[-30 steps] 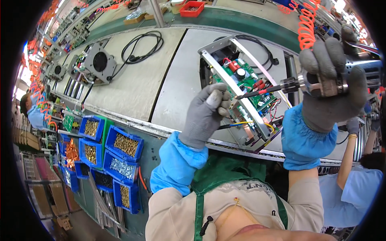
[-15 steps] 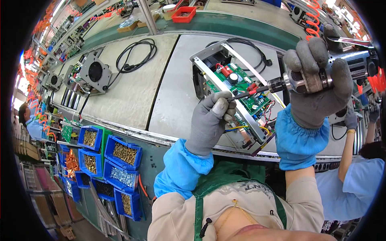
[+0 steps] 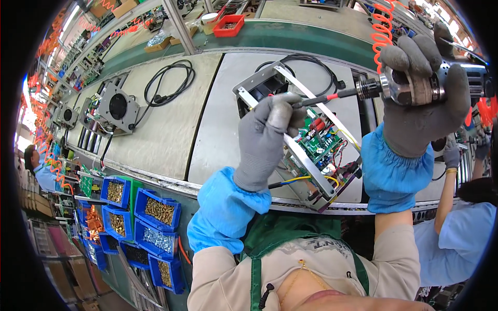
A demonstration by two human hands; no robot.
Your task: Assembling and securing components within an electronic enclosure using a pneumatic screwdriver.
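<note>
My right hand (image 3: 423, 116), in a grey glove, is wrapped round a silver and black power screwdriver (image 3: 403, 85) held level above the bench. Its long bit (image 3: 340, 95), with a red band, points left. At the bit's tip my left hand (image 3: 262, 137), also gloved, is closed in a pinch; what lies between the fingertips is hidden. Below and behind both hands sits an open metal chassis (image 3: 296, 153), tilted across the bench, with a green circuit board (image 3: 322, 146), coloured wires and a black fan housing inside.
A black power cable (image 3: 332, 67) curls behind the chassis. To the left stand another fan unit (image 3: 116, 106) and a coiled cable (image 3: 171, 67). Blue bins of screws and small parts (image 3: 158, 210) are at the lower left. A red coiled hose (image 3: 381, 31) hangs near my right hand; a co-worker (image 3: 456, 238) is at right.
Both hands have risen slightly, the left one shifting left and the right one right, with the screwdriver. My view has turned a little, moving the bench in the picture.
</note>
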